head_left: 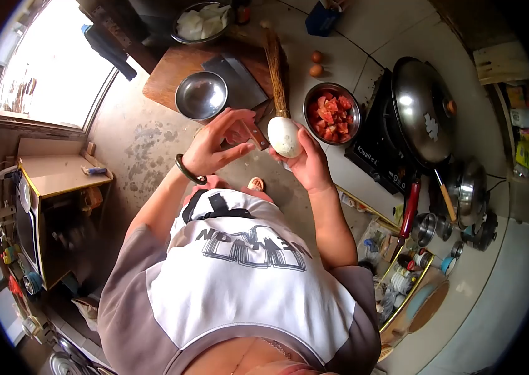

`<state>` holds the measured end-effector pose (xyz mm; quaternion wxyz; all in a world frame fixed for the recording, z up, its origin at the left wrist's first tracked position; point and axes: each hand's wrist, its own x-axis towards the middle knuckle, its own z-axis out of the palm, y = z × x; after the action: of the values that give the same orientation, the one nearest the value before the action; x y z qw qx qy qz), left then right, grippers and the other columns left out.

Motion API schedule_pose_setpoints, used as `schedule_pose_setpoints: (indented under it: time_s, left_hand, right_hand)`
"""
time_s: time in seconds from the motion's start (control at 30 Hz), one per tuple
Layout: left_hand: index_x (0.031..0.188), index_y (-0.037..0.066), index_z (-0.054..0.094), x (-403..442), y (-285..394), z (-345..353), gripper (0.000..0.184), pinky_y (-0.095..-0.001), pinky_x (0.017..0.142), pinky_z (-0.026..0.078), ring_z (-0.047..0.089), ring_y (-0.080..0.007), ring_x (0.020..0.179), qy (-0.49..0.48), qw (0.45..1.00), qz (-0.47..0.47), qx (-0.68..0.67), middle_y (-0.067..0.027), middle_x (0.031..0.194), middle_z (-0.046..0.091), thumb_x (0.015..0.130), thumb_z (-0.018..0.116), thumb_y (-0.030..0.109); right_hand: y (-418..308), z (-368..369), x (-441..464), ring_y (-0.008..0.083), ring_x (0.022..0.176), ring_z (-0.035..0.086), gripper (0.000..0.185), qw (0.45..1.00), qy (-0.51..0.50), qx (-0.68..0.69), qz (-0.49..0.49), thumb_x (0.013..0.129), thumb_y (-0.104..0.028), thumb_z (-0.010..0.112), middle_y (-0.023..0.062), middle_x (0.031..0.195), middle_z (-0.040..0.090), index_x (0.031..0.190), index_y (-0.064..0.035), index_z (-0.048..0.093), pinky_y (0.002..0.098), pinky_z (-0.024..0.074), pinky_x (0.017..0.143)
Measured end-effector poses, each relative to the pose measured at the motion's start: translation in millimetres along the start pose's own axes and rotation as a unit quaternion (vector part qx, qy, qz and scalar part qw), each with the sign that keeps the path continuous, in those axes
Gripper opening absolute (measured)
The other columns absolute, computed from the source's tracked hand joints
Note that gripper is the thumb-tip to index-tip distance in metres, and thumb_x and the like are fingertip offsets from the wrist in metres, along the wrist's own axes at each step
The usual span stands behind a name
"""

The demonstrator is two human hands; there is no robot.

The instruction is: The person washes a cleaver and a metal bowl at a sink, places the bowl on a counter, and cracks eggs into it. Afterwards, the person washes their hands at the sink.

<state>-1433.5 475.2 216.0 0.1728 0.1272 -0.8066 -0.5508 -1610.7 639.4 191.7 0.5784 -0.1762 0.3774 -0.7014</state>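
My right hand (307, 167) is closed around a large white egg (284, 137), speckled near its lower side, held up in front of my body. Beside it on the left, my left hand (219, 145) has its fingers apart and holds nothing; a dark bracelet circles that wrist. Just beyond my left hand is a shiny metal bowl (201, 95). It sits on a wooden board (168, 75) together with a broad-bladed cleaver (239, 81), whose handle appears partly behind my left fingers. What lies under my right fingers is hidden.
A metal bowl of chopped tomatoes (331, 117) and two brown eggs (316, 70) are on the tiled counter. A straw brush (276, 69) lies beside the board. At right, a lidded wok (424, 112) sits on a cooker (374, 164), its red handle (410, 209) pointing toward me.
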Motion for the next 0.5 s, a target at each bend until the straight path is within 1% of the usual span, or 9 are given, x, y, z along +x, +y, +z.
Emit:
schedule_pose_setpoints:
  time_s: [0.03,0.07,0.13,0.17,0.27,0.3,0.37,0.47,0.5]
  left_hand:
    - [0.133,0.007,0.048,5.6,7.8,-13.4,0.059,-0.0313,0.075,0.052,0.062,-0.0196,0.092,-0.002,1.000,0.020,0.004,-0.0091,0.108,0.057,0.082,0.073,0.021]
    - [0.135,0.007,0.047,10.4,13.7,-26.5,0.063,-0.0338,0.076,0.053,0.063,-0.0226,0.093,-0.005,0.999,0.040,0.009,-0.0110,0.110,0.056,0.080,0.074,0.020]
    - [0.137,0.005,0.045,17.8,15.3,-54.1,0.066,-0.0349,0.082,0.050,0.063,-0.0239,0.100,-0.020,0.994,0.061,0.085,-0.0116,0.116,0.057,0.078,0.072,0.013]
    - [0.136,0.007,0.047,21.4,10.4,-67.6,0.065,-0.0368,0.084,0.051,0.062,-0.0288,0.102,-0.032,0.994,0.052,0.095,-0.0134,0.116,0.057,0.076,0.071,0.014]
    - [0.135,0.008,0.048,27.5,-22.0,-98.9,0.063,-0.0381,0.084,0.051,0.061,-0.0300,0.105,-0.034,0.985,0.067,0.153,-0.0144,0.118,0.057,0.078,0.070,0.018]
    - [0.134,0.008,0.050,29.7,-31.6,-105.2,0.061,-0.0381,0.083,0.052,0.060,-0.0299,0.105,-0.018,0.987,0.066,0.143,-0.0142,0.118,0.058,0.077,0.070,0.022]
    - [0.132,0.008,0.052,30.4,-47.1,-118.7,0.060,-0.0372,0.081,0.052,0.061,-0.0291,0.104,-0.017,0.991,0.050,0.127,-0.0138,0.117,0.059,0.077,0.070,0.022]
    - [0.129,0.007,0.053,34.1,-75.5,-131.0,0.058,-0.0351,0.079,0.053,0.062,-0.0277,0.100,-0.007,0.994,0.042,0.096,-0.0133,0.117,0.060,0.077,0.070,0.024]
    - [0.129,0.007,0.053,34.4,-83.3,-133.7,0.057,-0.0347,0.079,0.053,0.062,-0.0275,0.100,-0.002,0.996,0.033,0.086,-0.0135,0.117,0.059,0.077,0.070,0.025]
  right_hand:
    - [-4.1,13.4,12.8,0.0213,0.087,0.065,0.045,0.999,-0.013,-0.032,0.013,0.096,-0.038,0.055,0.0119,0.107,0.062,0.124,-0.0026,0.047,0.0317,0.0512,0.072]
    - [-2.7,22.6,26.1,0.0207,0.087,0.065,0.044,0.998,-0.005,-0.059,0.015,0.096,-0.037,0.056,0.0119,0.107,0.061,0.122,-0.0032,0.047,0.0310,0.0517,0.072]
    - [1.1,41.1,53.4,0.0196,0.089,0.065,0.041,0.993,0.012,-0.114,0.020,0.094,-0.036,0.060,0.0118,0.106,0.061,0.117,-0.0046,0.047,0.0297,0.0528,0.070]
    - [3.3,53.3,67.7,0.0189,0.086,0.067,0.039,0.994,0.013,-0.112,0.008,0.094,-0.033,0.063,0.0116,0.103,0.062,0.115,-0.0053,0.046,0.0281,0.0538,0.066]
    - [7.9,65.5,110.3,0.0192,0.078,0.069,0.036,0.978,0.001,-0.207,0.028,0.094,-0.033,0.062,0.0130,0.102,0.064,0.113,-0.0050,0.047,0.0269,0.0540,0.065]
    - [10.1,70.5,122.3,0.0185,0.080,0.068,0.037,0.971,0.001,-0.235,0.035,0.094,-0.033,0.062,0.0129,0.103,0.064,0.113,-0.0049,0.048,0.0265,0.0540,0.065]
    - [15.5,77.8,140.5,0.0171,0.083,0.068,0.037,0.956,0.005,-0.290,0.050,0.093,-0.033,0.063,0.0126,0.105,0.065,0.115,-0.0047,0.050,0.0259,0.0540,0.066]
    - [24.3,83.6,156.5,0.0149,0.090,0.066,0.040,0.955,-0.004,-0.295,0.043,0.092,-0.030,0.066,0.0105,0.108,0.064,0.120,-0.0046,0.052,0.0252,0.0536,0.070]
    - [27.8,84.4,157.7,0.0140,0.098,0.062,0.046,0.944,-0.026,-0.328,0.017,0.089,-0.022,0.069,0.0091,0.112,0.062,0.127,-0.0034,0.051,0.0265,0.0534,0.078]
